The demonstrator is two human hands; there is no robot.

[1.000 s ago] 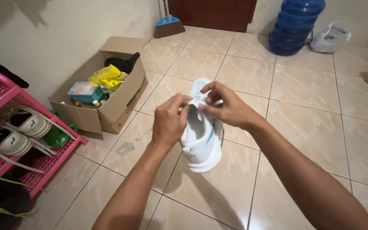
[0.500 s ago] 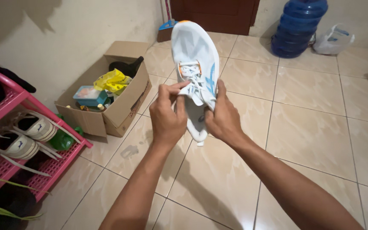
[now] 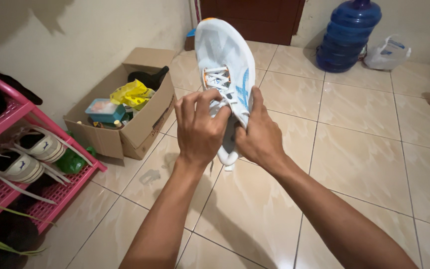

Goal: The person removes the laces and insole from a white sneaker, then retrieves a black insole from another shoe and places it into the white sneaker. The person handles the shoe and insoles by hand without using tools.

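Landmark: white running shoe (image 3: 223, 55) with blue side stripes and orange lace eyelets, held up over the tiled floor (image 3: 354, 149), toe pointing away toward the dark brown door (image 3: 252, 17).
Shoe position: in the air between both hands, heel end down and toward the person, toe raised; it touches nothing but the hands.
Left hand (image 3: 201, 130): clasped over the shoe's tongue and lower laces from the left, fingers curled across the top, grasping the shoe.
Right hand (image 3: 258, 135): clamped on the shoe's right side near the heel, thumb lying up along the blue stripe, grasping the shoe.
Laces (image 3: 218, 79): white, crossed over the upper; the lower part is hidden under the left hand's fingers.
Left of the shoe: an open cardboard box (image 3: 140, 127) stands just beside it in the view, against the wall, holding a yellow bag (image 3: 133, 93), a light blue tub (image 3: 104, 109) and a dark bottle (image 3: 148, 77).
Further left of the shoe: a pink shoe rack (image 3: 51, 192) with white sneakers (image 3: 23, 157) on its shelf, its corner jutting toward the box.
Right of the shoe: bare tiles run wide and open.
Beyond the shoe, right: a blue water jug (image 3: 347, 35) and a white plastic bag (image 3: 386, 52) against the far wall, well apart from the hands.
Below the shoe: open floor, crossed only by the two forearms.
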